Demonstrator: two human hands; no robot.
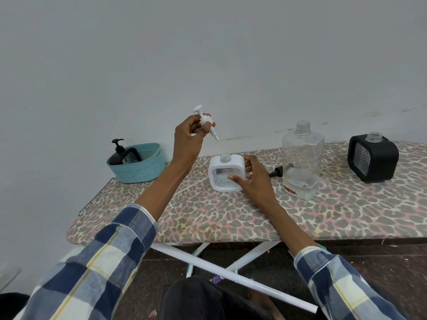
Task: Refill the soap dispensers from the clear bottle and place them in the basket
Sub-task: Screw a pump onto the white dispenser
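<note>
white dispenser (pixel 227 173): it stands upright at frame centre on the ironing board (pixel 254 218), neck uncovered. I judge it light, rigid plastic with a clear window, a little liquid low inside; smooth sides could slip, so I would hold it across the square body.
right hand (pixel 253 177): I have it wrapped on the white dispenser's right side, thumb across the front window, fingers behind, steadying it.
left hand (pixel 188 139): I pinch the white pump (pixel 205 120) by its collar, above and left of the neck, tilted, its thin tube pointing down toward the opening.
white pump: I judge it light and stiff, but the tube is thin and bendy; the collar is the sensible place to grip.
clear bottle (pixel 301 162): right of centre, upright, uncapped, nearly empty by the look of it, so I judge it light and easy to tip; take it round the middle.
black dispenser (pixel 374 158): far right, upright, neck uncovered.
black pump (pixel 276 172): it lies on the board between the white dispenser and the clear bottle.
basket (pixel 138 168): left of centre, teal, holding one black dispenser with its pump on.
count: three dispensers, one of them white; one clear bottle, one basket, two loose pumps.
</note>
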